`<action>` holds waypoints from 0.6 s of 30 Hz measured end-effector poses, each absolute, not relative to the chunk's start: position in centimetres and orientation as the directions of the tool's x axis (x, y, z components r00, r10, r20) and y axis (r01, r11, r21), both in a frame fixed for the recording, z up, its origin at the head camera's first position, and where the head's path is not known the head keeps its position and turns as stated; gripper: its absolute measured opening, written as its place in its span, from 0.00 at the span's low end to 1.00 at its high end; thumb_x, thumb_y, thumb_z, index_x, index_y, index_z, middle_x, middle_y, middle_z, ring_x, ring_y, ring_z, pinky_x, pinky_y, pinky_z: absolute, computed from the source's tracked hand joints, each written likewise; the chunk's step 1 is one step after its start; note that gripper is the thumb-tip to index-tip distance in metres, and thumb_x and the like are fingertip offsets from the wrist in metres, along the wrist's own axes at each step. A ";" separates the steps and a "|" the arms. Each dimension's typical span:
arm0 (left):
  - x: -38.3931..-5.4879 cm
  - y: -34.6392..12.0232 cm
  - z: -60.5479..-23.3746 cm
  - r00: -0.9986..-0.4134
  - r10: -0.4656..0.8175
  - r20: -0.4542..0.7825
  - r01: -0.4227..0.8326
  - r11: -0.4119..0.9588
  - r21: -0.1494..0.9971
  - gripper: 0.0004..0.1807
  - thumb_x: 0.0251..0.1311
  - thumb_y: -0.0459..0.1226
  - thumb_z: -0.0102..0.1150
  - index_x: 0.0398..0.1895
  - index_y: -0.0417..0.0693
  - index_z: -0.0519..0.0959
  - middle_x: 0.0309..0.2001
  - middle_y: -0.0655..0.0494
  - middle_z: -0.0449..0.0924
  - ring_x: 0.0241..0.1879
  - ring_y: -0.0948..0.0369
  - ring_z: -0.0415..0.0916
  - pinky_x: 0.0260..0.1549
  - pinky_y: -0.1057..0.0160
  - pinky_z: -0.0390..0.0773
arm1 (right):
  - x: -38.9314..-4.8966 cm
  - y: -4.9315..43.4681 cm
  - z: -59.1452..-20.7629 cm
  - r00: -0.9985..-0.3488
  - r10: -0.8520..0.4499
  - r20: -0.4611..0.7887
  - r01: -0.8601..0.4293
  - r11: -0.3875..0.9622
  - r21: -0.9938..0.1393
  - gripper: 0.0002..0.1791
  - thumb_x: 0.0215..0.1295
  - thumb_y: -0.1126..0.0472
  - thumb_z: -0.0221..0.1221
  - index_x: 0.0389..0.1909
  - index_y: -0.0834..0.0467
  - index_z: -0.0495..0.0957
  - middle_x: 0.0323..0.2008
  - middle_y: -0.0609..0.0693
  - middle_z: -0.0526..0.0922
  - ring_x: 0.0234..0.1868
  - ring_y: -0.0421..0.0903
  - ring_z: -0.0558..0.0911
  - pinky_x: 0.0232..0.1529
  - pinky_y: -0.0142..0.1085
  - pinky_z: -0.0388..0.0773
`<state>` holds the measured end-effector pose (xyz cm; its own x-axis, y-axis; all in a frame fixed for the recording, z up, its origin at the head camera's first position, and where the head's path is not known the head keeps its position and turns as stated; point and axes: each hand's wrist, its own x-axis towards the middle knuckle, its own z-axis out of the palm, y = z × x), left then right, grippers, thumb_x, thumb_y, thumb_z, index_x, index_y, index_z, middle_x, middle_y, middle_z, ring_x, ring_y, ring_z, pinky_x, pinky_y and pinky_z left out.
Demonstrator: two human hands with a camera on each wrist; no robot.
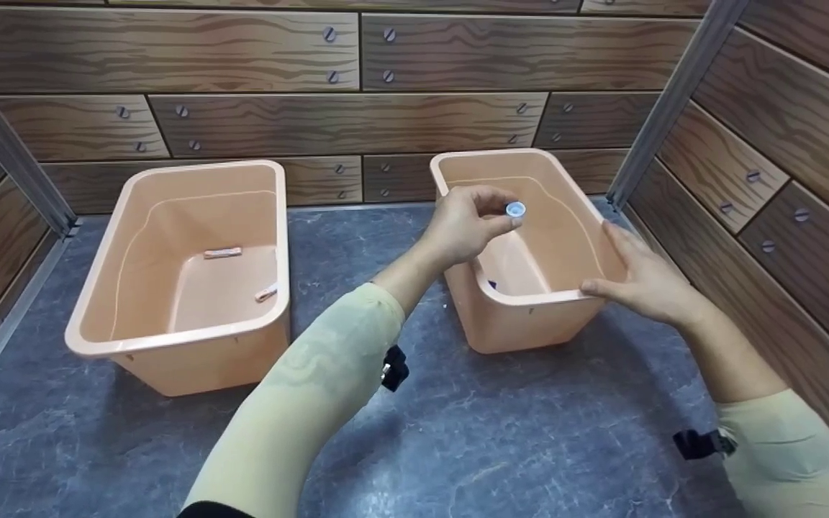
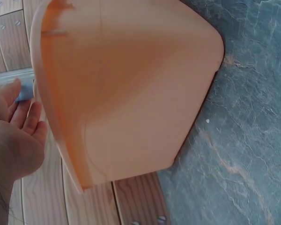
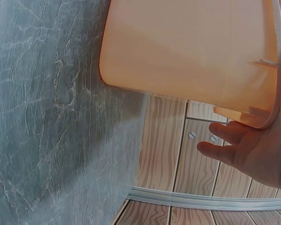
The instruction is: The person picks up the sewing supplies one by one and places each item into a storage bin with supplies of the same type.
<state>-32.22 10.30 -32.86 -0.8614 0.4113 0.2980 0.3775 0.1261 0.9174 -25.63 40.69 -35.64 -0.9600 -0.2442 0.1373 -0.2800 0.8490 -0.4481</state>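
My left hand (image 1: 461, 223) is above the left side of the right-hand peach plastic bin (image 1: 529, 298), with a small round blue-and-white cap-like piece (image 1: 515, 209) pinched between thumb and fingers. From the left wrist view, the light blue piece (image 2: 25, 90) shows between the left hand's thumb and fingers, beside the bin rim. My right hand (image 1: 648, 280) rests on the near right corner of that same bin, thumb on the front rim and fingers along the right side. Seen from the right wrist, two fingers (image 3: 225, 152) extend fairly straight outside the bin.
A second peach bin (image 1: 177, 341) stands on the left, with two small orange-and-white sticks (image 1: 222, 252) inside. A tiny dark blue bit (image 1: 492, 285) shows inside the right bin's near left corner. Wood-patterned walls (image 1: 458, 122) with metal corner posts enclose the grey marbled tabletop (image 1: 501, 432).
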 end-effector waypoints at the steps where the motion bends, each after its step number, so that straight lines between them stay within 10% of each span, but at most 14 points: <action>1: -32.3 10.4 -32.9 -0.862 0.412 0.294 0.374 0.128 0.918 0.12 0.69 0.32 0.71 0.53 0.41 0.88 0.46 0.54 0.90 0.48 0.61 0.87 0.47 0.69 0.84 | -25.6 40.7 -35.6 -0.960 -0.244 0.137 -0.279 0.850 -0.448 0.62 0.63 0.47 0.72 0.83 0.72 0.45 0.79 0.77 0.51 0.79 0.75 0.52 0.75 0.69 0.53; 18: -34.1 11.0 -34.0 -0.874 0.410 0.260 0.349 0.157 0.924 0.11 0.67 0.34 0.73 0.51 0.42 0.89 0.44 0.56 0.90 0.46 0.64 0.87 0.46 0.70 0.84 | -25.5 40.7 -35.7 -0.958 -0.249 0.144 -0.287 0.847 -0.447 0.62 0.63 0.47 0.73 0.83 0.72 0.46 0.79 0.77 0.51 0.80 0.75 0.52 0.75 0.69 0.53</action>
